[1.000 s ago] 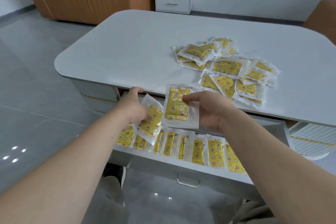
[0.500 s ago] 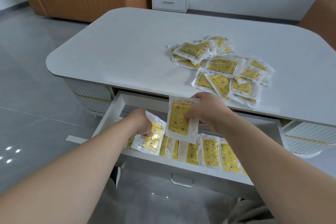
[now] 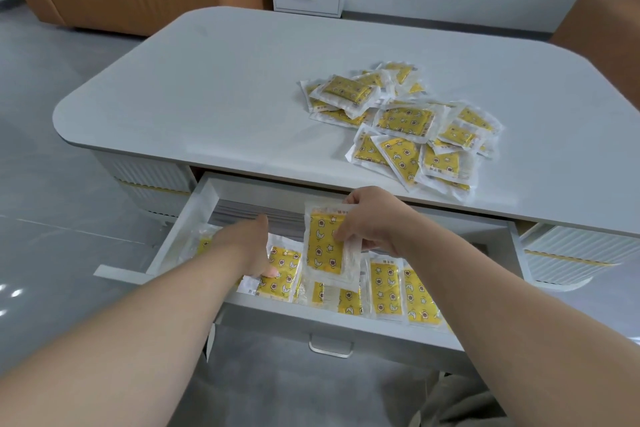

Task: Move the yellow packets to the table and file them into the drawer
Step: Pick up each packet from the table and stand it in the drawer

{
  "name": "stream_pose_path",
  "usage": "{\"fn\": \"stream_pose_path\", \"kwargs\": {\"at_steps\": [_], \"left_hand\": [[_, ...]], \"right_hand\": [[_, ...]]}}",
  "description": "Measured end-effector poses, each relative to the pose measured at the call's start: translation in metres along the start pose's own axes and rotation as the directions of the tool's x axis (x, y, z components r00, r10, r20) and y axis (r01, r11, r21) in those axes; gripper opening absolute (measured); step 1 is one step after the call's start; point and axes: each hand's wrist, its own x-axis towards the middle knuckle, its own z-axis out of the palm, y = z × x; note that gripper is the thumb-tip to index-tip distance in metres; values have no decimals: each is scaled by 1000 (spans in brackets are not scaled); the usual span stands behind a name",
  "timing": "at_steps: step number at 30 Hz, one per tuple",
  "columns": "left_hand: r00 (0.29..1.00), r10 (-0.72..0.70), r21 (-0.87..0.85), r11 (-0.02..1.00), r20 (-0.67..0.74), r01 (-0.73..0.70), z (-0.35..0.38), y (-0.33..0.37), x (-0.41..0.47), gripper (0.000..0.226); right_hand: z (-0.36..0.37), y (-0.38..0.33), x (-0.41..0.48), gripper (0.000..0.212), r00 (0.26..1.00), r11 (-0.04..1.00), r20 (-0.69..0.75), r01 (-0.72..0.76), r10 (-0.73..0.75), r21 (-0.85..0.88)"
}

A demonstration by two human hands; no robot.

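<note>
The drawer (image 3: 346, 324) stands open with a row of filed packets (image 3: 386, 289) along its front, so a fair share looks done. At its left end the left hand (image 3: 242, 246) reaches in, thumb on a leaning packet (image 3: 282, 274); whether it grips, I cannot tell. Above the row, the right hand (image 3: 374, 222) pinches an upright packet (image 3: 325, 243). Beyond the drawer, a loose pile (image 3: 408, 125) waits on the table (image 3: 207, 97).

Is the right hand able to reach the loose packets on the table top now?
Probably yes. The pile lies near the edge of the table, just beyond the right hand, with nothing between them. But that hand pinches one packet over the open drawer, so it should file that first.
</note>
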Motion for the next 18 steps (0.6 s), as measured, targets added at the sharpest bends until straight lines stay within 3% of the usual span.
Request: {"fn": "stream_pose_path", "kwargs": {"at_steps": [4, 8, 13, 18], "left_hand": [[999, -16, 124, 992, -37, 20, -7, 1, -5, 102], [998, -59, 155, 986, -32, 63, -36, 5, -18, 79], [992, -81, 113, 989, -98, 92, -60, -3, -37, 55], [986, -37, 76, 996, -162, 50, -67, -7, -49, 62]], "right_hand": [[15, 3, 8, 43, 1000, 996, 10, -25, 26, -82], [30, 11, 21, 52, 997, 991, -3, -75, 75, -108], [53, 31, 38, 35, 993, 984, 14, -117, 120, -132], [68, 44, 46, 45, 999, 889, -21, -42, 36, -456]]}}
